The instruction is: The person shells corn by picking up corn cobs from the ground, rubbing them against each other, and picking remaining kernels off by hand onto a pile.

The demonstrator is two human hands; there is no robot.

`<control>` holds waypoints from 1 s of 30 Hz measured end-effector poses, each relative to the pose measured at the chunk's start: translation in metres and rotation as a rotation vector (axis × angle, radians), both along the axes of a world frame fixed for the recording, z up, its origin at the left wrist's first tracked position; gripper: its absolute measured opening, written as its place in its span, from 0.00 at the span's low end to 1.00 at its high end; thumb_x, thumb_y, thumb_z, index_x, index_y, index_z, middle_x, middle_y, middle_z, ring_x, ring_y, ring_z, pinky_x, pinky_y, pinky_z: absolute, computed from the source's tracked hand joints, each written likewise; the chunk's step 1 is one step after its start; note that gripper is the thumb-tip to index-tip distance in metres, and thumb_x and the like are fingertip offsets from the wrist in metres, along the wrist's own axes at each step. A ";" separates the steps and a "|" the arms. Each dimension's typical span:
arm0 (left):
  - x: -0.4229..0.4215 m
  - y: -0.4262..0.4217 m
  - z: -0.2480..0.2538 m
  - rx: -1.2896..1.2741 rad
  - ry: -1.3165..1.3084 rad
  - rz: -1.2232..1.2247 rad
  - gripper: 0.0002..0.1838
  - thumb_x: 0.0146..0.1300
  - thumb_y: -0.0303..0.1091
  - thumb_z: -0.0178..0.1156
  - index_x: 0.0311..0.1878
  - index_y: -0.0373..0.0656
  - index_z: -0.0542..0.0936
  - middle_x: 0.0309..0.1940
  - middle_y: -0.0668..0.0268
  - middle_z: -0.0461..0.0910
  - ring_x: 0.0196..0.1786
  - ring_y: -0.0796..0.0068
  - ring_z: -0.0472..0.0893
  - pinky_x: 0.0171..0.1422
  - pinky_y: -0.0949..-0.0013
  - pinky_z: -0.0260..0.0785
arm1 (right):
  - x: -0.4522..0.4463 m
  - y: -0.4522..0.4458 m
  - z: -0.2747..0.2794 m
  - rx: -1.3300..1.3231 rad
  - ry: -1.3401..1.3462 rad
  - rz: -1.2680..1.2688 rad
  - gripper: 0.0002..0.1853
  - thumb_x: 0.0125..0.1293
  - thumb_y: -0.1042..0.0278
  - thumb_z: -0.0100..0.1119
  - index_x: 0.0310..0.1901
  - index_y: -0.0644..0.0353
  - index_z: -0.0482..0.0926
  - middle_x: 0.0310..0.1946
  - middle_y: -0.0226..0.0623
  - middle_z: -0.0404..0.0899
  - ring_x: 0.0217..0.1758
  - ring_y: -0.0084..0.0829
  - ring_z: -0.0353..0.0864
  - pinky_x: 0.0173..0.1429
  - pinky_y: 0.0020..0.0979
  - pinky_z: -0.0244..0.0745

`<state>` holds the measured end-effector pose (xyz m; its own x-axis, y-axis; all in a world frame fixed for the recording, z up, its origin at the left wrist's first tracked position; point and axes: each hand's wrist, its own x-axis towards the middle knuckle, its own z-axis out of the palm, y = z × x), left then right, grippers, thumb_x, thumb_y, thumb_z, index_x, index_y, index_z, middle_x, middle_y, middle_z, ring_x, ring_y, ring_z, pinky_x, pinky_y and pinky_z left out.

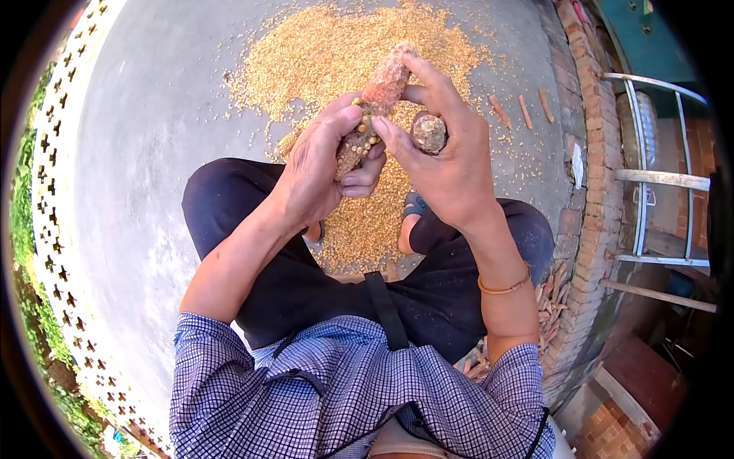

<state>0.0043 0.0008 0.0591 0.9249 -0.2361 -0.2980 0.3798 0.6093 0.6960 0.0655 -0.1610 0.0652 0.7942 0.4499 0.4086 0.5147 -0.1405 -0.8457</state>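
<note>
My left hand (325,149) is closed around the lower part of a corn cob (388,76), its thumb pressed on the side. The cob's upper end is pinkish and bare. Lower down it looks duller, with a few kernels still attached; whether this is one piece or two pieces end to end, I cannot tell. My right hand (455,153) has its forefinger on the cob's top and its thumb by the remaining kernels. A second, stubby cob (429,133) sits in the right palm, its round end showing. Both hands are raised above a spread of loose kernels (359,222).
A wide heap of yellow kernels (321,57) covers the concrete floor (130,153) ahead. Several bare cobs (524,112) lie to its right, and more are piled beside my right leg (554,306). A low brick edge (604,153) and a metal railing (661,180) border the right side.
</note>
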 end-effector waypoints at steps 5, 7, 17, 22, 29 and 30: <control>-0.001 -0.004 0.003 0.076 -0.025 0.039 0.14 0.77 0.41 0.39 0.56 0.44 0.67 0.29 0.66 0.68 0.21 0.82 0.60 0.23 0.76 0.49 | -0.002 0.002 -0.003 0.013 0.041 0.018 0.32 0.59 0.74 0.69 0.65 0.66 0.68 0.46 0.52 0.84 0.51 0.43 0.86 0.53 0.35 0.80; -0.002 -0.004 0.003 0.080 -0.028 0.041 0.15 0.77 0.41 0.39 0.56 0.44 0.66 0.29 0.66 0.68 0.21 0.82 0.60 0.23 0.76 0.49 | -0.001 0.001 -0.002 0.018 0.002 0.022 0.32 0.59 0.75 0.69 0.64 0.66 0.68 0.45 0.51 0.84 0.50 0.42 0.86 0.53 0.34 0.80; 0.000 -0.008 0.004 0.117 -0.008 0.033 0.14 0.76 0.41 0.37 0.54 0.44 0.66 0.25 0.67 0.67 0.19 0.82 0.58 0.22 0.75 0.48 | -0.005 -0.002 0.005 -0.123 -0.016 -0.053 0.28 0.60 0.83 0.64 0.64 0.63 0.72 0.49 0.40 0.84 0.50 0.25 0.83 0.45 0.24 0.79; -0.002 -0.006 0.002 -0.050 0.021 -0.027 0.19 0.76 0.48 0.37 0.51 0.41 0.67 0.24 0.68 0.65 0.17 0.83 0.57 0.19 0.78 0.49 | -0.002 -0.007 0.003 -0.116 -0.125 -0.086 0.26 0.64 0.81 0.59 0.64 0.62 0.72 0.45 0.40 0.85 0.38 0.22 0.83 0.37 0.23 0.79; -0.001 0.006 -0.010 -0.412 0.080 -0.153 0.25 0.75 0.55 0.36 0.51 0.39 0.66 0.24 0.68 0.61 0.14 0.86 0.57 0.11 0.82 0.50 | 0.004 -0.009 0.010 0.104 0.352 0.020 0.33 0.63 0.76 0.65 0.70 0.59 0.65 0.47 0.40 0.83 0.42 0.20 0.80 0.40 0.23 0.77; 0.001 0.006 -0.009 -0.398 0.091 -0.167 0.26 0.75 0.56 0.35 0.41 0.39 0.66 0.22 0.69 0.61 0.14 0.85 0.57 0.12 0.81 0.51 | 0.003 -0.010 0.011 0.127 0.392 0.055 0.35 0.63 0.76 0.66 0.71 0.58 0.63 0.47 0.40 0.82 0.46 0.21 0.81 0.43 0.23 0.78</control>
<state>0.0050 0.0073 0.0503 0.8385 -0.4926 -0.2327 0.5447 0.7482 0.3788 0.0680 -0.1712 0.0766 0.8769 0.4614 0.1349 0.1541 -0.0040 -0.9880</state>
